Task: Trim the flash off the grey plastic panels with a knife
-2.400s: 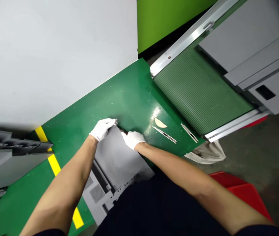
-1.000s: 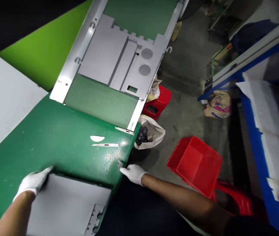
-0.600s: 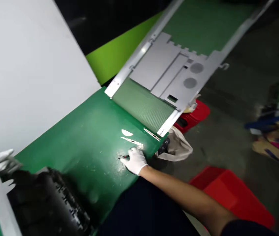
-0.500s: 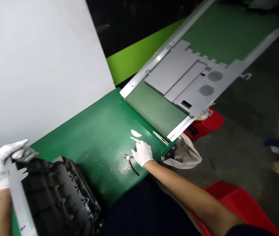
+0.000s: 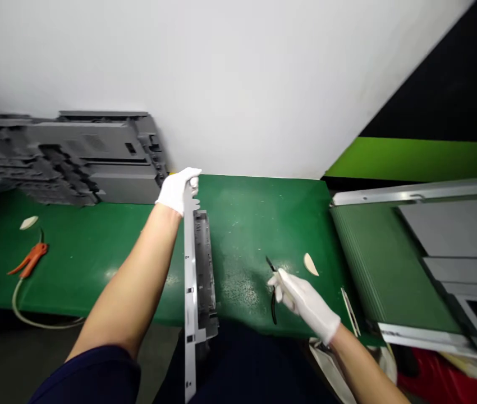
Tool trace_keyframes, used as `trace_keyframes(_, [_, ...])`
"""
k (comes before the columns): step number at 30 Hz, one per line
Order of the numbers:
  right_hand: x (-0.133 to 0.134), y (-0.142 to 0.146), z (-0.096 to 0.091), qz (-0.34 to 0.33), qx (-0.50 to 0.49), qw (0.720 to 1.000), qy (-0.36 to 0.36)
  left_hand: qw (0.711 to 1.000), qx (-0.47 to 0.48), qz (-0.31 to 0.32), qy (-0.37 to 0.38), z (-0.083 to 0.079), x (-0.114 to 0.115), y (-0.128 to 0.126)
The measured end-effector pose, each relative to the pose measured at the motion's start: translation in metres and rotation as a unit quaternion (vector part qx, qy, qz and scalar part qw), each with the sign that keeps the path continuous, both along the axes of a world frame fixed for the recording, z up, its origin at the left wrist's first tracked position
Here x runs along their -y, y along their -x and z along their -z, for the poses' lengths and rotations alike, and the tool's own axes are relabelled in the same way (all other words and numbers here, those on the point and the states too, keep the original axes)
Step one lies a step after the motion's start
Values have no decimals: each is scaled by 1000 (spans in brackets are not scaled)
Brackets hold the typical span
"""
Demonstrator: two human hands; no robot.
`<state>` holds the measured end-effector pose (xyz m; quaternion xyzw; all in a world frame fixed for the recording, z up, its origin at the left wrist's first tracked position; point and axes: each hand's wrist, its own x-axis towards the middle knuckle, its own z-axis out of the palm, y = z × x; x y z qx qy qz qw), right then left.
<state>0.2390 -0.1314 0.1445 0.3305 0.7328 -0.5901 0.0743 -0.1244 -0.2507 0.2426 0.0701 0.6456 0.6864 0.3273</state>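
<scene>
My left hand [image 5: 178, 192], in a white glove, is closed on the top end of a grey plastic panel [image 5: 190, 269]. The panel is held on edge, its ribbed inner side facing right. My gloved right hand [image 5: 301, 297] is closed around a slim tool [image 5: 270, 264] with a dark pointed tip; fingers cover most of it, and its exact kind is unclear. Just below those fingers shows the black handle of nippers [image 5: 273, 306] on the green bench [image 5: 247, 224]. A white half-moon piece [image 5: 310, 264] lies to the right, with tweezers [image 5: 350, 311] beyond it.
Grey panels [image 5: 108, 146] are stacked at the back left against the white wall [image 5: 242, 84]. An orange air gun [image 5: 32, 259] with a hose lies near another white piece [image 5: 28, 223]. On the right, a conveyor [image 5: 381, 264] carries a grey panel [image 5: 466, 235].
The view has swung left. My left hand has brought the panel in front of me, now on edge. The thin piece beside the half-moon has left the bench, and my right hand now grips a slim tool.
</scene>
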Motion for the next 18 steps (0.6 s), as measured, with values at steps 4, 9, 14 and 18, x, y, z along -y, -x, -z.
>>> trace_keyframes(4, [56,20,-99,-162,-52,985,2,996,-58,-15,-67,7,7,-2])
trace_keyframes(9, [91,51,-148,-289,-31,953,-81,990,-67,22,-124,17,15,2])
trace_keyframes(14, [116,69,-151,-267,-37,895,-356,987,-81,19,-135,24,20,8])
trace_keyframes(18, [136,68,-159,-259,-56,824,-500,985,-91,15,-148,22,23,7])
